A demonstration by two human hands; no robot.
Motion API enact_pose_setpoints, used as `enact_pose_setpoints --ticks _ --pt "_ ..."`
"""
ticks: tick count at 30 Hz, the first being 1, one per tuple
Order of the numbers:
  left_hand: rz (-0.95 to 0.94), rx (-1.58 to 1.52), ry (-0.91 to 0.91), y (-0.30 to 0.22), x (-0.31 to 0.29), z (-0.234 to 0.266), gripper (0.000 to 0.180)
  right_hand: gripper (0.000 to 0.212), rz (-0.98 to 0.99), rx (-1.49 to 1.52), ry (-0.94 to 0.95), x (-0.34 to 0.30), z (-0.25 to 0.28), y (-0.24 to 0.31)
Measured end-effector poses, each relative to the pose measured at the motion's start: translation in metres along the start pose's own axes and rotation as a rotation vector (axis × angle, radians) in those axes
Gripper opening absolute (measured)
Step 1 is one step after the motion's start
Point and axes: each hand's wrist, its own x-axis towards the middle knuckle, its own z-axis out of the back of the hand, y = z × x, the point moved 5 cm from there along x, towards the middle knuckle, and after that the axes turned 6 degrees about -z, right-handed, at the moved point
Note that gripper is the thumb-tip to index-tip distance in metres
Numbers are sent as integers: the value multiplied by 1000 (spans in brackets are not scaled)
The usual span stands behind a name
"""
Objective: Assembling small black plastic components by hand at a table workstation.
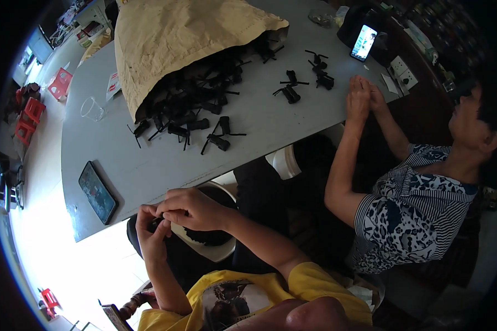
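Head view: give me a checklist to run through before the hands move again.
1. Dark piece gripped: ok, pinched in the left hand, the right hand meeting it.
2. Piece's orientation: cannot tell, fingers cover most of it.
3. Black parts accessible: ok, spilling from the paper sack onto the table.
4. Phone well clear of the table's near edge: not ok, it lies close to it.
5. Co-worker's hands clear of the person's own: ok, well apart, farther right.
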Motion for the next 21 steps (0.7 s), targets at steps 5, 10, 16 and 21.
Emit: enact_pose_setpoints --ticks 5,10,16,21 --pt "0 -152 -100 9 -5 4 16 14 53 -4 -103 0 -9 -1" --pt "-23 -268 -138 9 -3 -3 8 14 131 -170 -174 -2 -18 3" --pt "-126 -278 -180 0 -6 -7 10 13 245 -287 -226 -8 -18 12" --pt "8 -286 -140 10 -2 -8 10 17 238 -398 -195 -10 -10 9"
